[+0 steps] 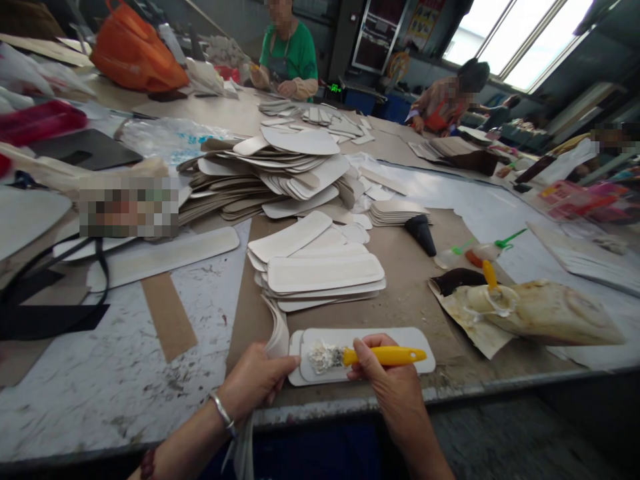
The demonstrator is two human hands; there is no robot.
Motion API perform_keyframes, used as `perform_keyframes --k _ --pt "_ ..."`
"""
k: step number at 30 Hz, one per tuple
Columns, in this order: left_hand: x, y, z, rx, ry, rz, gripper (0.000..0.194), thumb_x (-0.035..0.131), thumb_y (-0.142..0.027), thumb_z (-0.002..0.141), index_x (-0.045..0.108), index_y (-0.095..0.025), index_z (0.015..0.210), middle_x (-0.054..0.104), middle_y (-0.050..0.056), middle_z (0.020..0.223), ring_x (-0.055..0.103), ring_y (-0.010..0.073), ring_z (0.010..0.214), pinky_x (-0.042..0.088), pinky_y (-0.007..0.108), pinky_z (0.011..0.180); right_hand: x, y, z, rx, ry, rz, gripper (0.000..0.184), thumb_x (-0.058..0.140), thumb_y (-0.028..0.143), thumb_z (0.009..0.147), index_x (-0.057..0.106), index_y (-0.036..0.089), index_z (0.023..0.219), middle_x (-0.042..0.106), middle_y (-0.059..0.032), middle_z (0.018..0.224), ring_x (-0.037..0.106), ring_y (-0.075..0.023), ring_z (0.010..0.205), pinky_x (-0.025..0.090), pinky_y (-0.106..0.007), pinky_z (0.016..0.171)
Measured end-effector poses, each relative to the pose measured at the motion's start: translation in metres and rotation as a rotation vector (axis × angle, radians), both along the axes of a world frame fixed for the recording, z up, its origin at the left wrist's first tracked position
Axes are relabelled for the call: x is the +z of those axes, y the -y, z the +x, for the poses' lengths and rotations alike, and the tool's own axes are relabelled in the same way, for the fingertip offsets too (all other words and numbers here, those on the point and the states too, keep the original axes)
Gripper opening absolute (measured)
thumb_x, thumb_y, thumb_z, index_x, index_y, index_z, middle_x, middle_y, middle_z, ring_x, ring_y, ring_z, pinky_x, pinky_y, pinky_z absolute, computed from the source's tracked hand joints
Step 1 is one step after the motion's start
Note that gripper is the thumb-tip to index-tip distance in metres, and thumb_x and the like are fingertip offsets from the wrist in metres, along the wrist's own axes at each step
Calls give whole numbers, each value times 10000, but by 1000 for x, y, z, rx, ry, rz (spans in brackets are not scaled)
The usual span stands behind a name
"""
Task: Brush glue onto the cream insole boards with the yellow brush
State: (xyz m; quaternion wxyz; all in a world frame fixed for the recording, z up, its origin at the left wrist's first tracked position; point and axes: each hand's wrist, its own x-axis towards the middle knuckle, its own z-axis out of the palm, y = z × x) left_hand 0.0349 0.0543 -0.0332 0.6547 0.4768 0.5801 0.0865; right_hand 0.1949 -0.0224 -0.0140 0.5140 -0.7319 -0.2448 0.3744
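Note:
My right hand [387,380] grips the yellow handle of a glue brush [395,355]. White paste coats its bristles, which lie against the upper of two rounded white panels [425,340] near the table's front edge. To their left, my left hand [263,377] is closed around a curved white strip [278,330] that bends down past the table edge; its thumb touches the panels' left end. Just beyond the hands sits a pile of similar white panels [325,272]. A glue-smeared plastic bottle [555,310] lies at the right, another yellow handle sticking out of its opening.
A tall heap of white panels [300,167] stands behind. Small squeeze bottles [485,253] and a black cone-shaped object [420,235] lie right of centre. An orange bag [135,50] is far left, a black strap [103,267] nearer. Other people [295,57] work across the table.

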Motion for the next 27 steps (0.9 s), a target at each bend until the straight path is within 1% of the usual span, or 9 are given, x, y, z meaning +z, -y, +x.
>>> perform_keyframes --k 4,8,10,13,17,20,24,27 --pt "0 -1 0 -4 5 -27 367 567 -493 527 391 -216 360 366 -48 272 316 76 270 187 217 337 0 1 -2 -29 16 0 403 668 551 654 545 170 699 591 13 506 593 -161 439 477 -248 471" --pt "-2 -4 -1 -44 14 -40 354 589 -494 498 402 -220 377 347 -56 254 274 72 256 155 226 332 0 3 -4 -21 17 0 389 661 543 670 539 175 696 591 25 531 592 -144 447 473 -227 471" --pt "-3 -4 -2 -58 18 -27 353 596 -487 502 401 -217 385 345 -58 253 267 69 264 148 227 344 -1 7 -1 -2 44 -3 371 651 533 688 540 179 699 585 29 535 599 -147 461 471 -228 481" --pt "-5 -2 -4 -64 25 -5 368 587 -492 533 391 -212 395 338 -62 262 258 62 287 142 223 367 -3 15 12 -3 128 -16 340 635 511 717 537 185 707 582 25 544 609 -163 487 476 -246 510" --pt "-6 1 -6 -64 42 8 381 570 -529 525 383 -220 406 331 -64 272 255 66 292 139 231 376 -4 28 36 -88 286 -66 318 613 498 742 536 189 734 590 15 574 622 -184 519 480 -270 539" --pt "-3 2 -5 -64 30 28 409 573 -567 497 363 -232 390 305 -63 246 216 67 284 128 245 383 -3 36 53 -136 447 -104 299 584 484 771 537 189 753 602 7 591 628 -185 540 476 -273 565" --pt "6 5 -5 -90 3 105 446 561 -549 565 325 -234 355 272 -66 260 224 73 320 139 259 425 0 44 74 -106 752 -111 273 514 440 833 537 184 742 595 -9 633 613 -168 537 461 -269 562" --pt "4 5 -9 -134 -11 105 473 540 -564 593 315 -239 333 267 -56 273 253 90 337 162 269 445 1 49 88 -105 896 -96 259 503 410 843 541 187 718 571 -17 677 590 -165 583 449 -278 603"
